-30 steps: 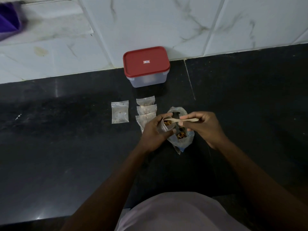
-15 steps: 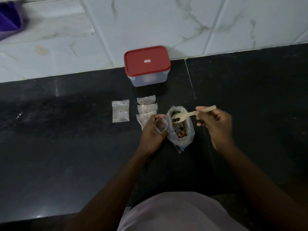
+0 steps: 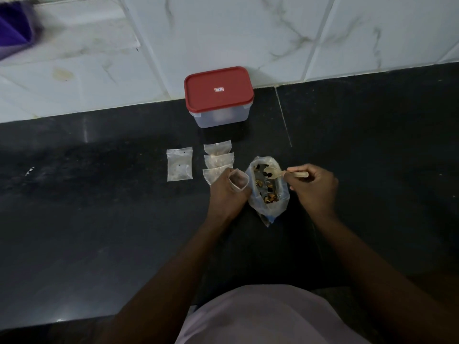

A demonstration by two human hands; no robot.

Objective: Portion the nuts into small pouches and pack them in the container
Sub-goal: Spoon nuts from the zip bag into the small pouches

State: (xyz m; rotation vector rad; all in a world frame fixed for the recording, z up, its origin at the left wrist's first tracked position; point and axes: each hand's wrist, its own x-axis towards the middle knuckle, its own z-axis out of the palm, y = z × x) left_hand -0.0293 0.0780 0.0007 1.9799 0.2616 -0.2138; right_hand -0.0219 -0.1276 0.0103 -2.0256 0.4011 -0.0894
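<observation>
Over the table (image 3: 99,219), your left hand (image 3: 227,194) grips an open pouch (image 3: 239,180). Your right hand (image 3: 314,187) pinches the spoon (image 3: 285,173), its bowl inside the nut bag (image 3: 280,202).

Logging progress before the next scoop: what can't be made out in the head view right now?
All head view.
Container contents: red lid on, frosted wall blurs them.
Open pouch fill level: left hand wraps it, inside dark.
Stacked pouches: overlapping, nearest partly behind that hand; nuts too small to count.
Spoon load: too dim, too small, in the nut bag.
Purple object: blurred, cut by top-left edge.
</observation>
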